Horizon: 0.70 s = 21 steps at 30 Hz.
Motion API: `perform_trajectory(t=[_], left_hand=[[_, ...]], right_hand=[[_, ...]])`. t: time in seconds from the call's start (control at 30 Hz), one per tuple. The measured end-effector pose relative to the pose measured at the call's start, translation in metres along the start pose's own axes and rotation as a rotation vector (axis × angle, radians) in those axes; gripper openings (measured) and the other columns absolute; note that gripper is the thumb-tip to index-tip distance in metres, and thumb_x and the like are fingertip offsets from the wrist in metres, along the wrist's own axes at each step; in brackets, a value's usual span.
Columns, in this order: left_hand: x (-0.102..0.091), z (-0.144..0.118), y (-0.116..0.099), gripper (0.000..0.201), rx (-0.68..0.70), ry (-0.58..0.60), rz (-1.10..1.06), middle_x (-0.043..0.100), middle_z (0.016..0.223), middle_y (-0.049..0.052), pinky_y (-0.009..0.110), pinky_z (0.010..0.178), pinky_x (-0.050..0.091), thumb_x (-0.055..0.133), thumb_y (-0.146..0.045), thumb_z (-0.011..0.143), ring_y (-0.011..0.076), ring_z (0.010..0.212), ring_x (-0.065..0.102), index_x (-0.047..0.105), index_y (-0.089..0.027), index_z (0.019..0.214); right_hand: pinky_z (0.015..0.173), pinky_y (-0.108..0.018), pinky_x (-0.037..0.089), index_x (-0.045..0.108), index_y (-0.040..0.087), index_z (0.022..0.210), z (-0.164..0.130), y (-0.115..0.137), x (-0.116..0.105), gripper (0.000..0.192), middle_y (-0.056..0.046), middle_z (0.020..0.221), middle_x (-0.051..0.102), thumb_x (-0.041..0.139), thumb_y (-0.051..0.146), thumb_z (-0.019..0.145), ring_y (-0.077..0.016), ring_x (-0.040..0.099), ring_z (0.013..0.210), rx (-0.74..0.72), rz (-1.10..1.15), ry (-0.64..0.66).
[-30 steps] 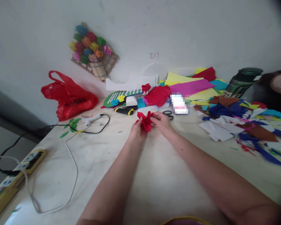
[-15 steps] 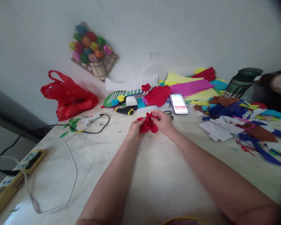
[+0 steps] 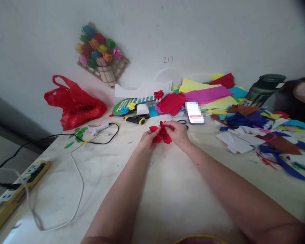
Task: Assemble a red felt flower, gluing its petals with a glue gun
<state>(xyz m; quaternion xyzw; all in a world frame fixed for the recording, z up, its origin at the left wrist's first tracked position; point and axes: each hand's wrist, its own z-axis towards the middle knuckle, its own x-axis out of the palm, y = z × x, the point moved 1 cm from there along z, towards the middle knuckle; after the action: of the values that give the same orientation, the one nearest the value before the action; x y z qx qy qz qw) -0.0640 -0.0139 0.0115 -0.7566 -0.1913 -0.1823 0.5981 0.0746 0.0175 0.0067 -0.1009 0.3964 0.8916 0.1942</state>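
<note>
A red paper flower (image 3: pixel 163 135) with several spread petals is held between my two hands, a little above the table (image 3: pixel 165 189). My left hand (image 3: pixel 145 141) is closed on its left side, thumb on a petal. From the right, my right hand (image 3: pixel 178 134) pinches the upper middle part with thumb and forefinger. The lower fingers of both hands are partly hidden. Just behind my right hand lie dark-handled scissors (image 3: pixel 183 122), mostly covered.
At left lie a glue gun (image 3: pixel 99 128), green paper leaves (image 3: pixel 78 135), a red plastic bag (image 3: pixel 78 105) and a power strip (image 3: pixel 27 183). A utility knife (image 3: pixel 134 120), phone (image 3: pixel 195 113) and red paper sheets (image 3: pixel 171 104) sit behind. Paper scraps (image 3: pixel 264 135) and a bottle (image 3: pixel 265 89) are right.
The red flower has turned slightly in my fingers, its left petal now showing more. My right hand has shifted slightly at the flower's middle. Everything else stays put.
</note>
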Motion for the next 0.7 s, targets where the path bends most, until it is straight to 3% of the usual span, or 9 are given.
perform_trajectory(t=[0.2,0.4,0.7], left_hand=[[-0.0012,0.0048,0.0052,0.032,0.088,-0.012,-0.014,0.066,0.065,0.005,0.028,0.058,0.049,0.086,-0.025,0.051,0.0146,0.057,0.060,0.066,-0.011,0.072],[-0.0046,0.0070,0.0089,0.040,0.186,0.036,0.072,0.066,0.066,0.003,0.024,0.059,0.045,0.086,-0.036,0.048,0.0120,0.057,0.058,0.067,-0.012,0.074],[-0.0036,0.0029,0.0051,0.043,0.253,0.084,0.218,0.060,0.061,-0.001,0.021,0.055,0.038,0.081,-0.046,0.055,0.0090,0.055,0.052,0.064,-0.012,0.075]], right_hand=[[0.063,-0.031,0.054,0.070,0.020,0.080,0.0012,0.0048,-0.0045,0.017,-0.008,0.098,0.067,0.054,0.021,0.076,-0.0201,0.064,0.086,-0.010,-0.057,-0.013],[0.081,-0.042,0.052,0.067,0.021,0.069,0.0032,0.0025,-0.0044,0.009,-0.009,0.106,0.065,0.059,0.022,0.074,-0.0247,0.061,0.098,-0.010,-0.129,-0.065],[0.073,-0.036,0.053,0.066,0.020,0.068,0.0052,-0.0022,-0.0036,0.006,-0.008,0.106,0.064,0.062,0.022,0.071,-0.0234,0.061,0.099,0.172,-0.018,0.000]])
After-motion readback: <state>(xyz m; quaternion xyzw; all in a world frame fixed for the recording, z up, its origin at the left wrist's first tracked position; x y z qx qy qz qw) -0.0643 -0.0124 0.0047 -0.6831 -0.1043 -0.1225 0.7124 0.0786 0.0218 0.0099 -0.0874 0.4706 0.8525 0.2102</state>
